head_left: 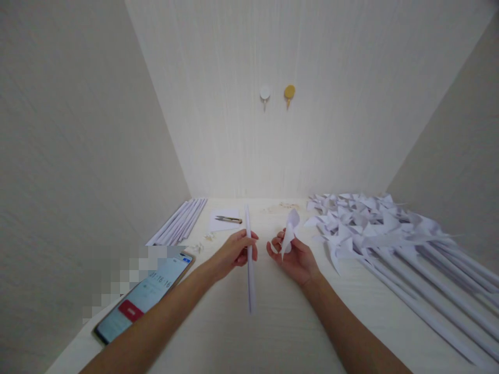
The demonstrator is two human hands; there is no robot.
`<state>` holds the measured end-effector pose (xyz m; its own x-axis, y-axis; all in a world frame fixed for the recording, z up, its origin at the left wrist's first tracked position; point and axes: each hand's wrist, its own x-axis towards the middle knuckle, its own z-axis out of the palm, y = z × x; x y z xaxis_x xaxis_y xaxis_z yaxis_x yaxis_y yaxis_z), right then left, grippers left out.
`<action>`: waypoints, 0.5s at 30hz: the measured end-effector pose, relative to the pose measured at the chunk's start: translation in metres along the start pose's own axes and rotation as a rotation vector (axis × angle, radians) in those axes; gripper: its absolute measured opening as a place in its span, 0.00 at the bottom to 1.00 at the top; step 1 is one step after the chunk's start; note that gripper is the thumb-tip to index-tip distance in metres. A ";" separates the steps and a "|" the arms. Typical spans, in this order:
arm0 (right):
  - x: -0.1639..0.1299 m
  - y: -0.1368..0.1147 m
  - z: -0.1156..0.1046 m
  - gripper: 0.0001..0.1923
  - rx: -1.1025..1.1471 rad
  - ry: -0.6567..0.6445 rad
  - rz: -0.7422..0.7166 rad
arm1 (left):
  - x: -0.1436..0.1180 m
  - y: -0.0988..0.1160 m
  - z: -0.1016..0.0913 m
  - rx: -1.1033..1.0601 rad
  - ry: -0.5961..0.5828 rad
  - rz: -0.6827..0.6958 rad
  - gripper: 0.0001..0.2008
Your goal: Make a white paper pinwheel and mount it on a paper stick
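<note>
My left hand (239, 248) is closed around a white rolled paper stick (250, 280), held upright near the middle of the table. To its right, my right hand (294, 257) pinches a white folded paper pinwheel head (289, 234), whose curved blades stand up from the fingers. A small gap separates the stick from the pinwheel head. Part of the pinwheel head is hidden by my fingers.
Finished-looking paper pinwheels (351, 228) with long sticks are heaped on the right. Several rolled paper sticks (179, 221) lie at the back left. A utility knife (228, 219) rests on white paper (218, 226). A phone (146, 296) showing a timer lies left.
</note>
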<state>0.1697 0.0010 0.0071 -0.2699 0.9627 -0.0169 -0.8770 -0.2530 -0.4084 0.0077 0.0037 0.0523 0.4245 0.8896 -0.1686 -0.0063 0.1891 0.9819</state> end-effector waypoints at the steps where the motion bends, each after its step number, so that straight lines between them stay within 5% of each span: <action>1: 0.000 0.000 0.000 0.11 -0.008 0.004 0.005 | -0.001 -0.008 0.005 0.000 0.022 0.008 0.09; 7: 0.004 0.000 -0.002 0.07 0.009 0.112 0.067 | -0.007 -0.036 0.018 0.040 -0.002 0.096 0.16; 15: 0.004 0.000 -0.001 0.07 -0.018 0.053 0.068 | -0.012 -0.043 0.021 -0.011 -0.116 0.112 0.21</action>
<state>0.1688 0.0049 0.0065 -0.3070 0.9472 -0.0928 -0.8500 -0.3168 -0.4209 0.0217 -0.0236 0.0139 0.5222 0.8516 -0.0462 -0.0690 0.0962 0.9930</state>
